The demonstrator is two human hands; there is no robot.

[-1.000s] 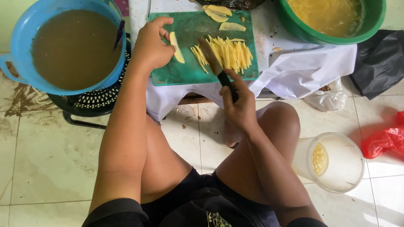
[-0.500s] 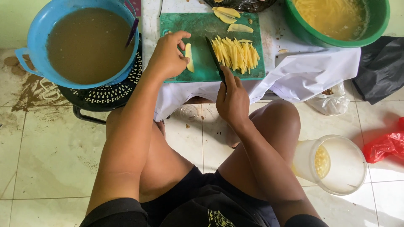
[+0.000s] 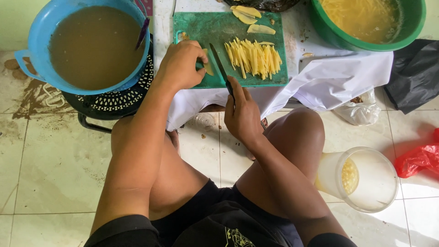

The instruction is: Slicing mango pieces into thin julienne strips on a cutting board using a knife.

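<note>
On the green cutting board (image 3: 215,36), I see my left hand (image 3: 180,64) pinning a potato slice (image 3: 208,67) steady while my right hand (image 3: 242,114) clenches the knife (image 3: 220,68), blade beside it; cut sticks (image 3: 252,57) lie right of the blade.

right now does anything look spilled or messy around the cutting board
Yes. A brown stain spreads over the floor tiles beside the blue tub of murky water. Small scraps also lie on the white cloth beside the green cutting board.
</note>
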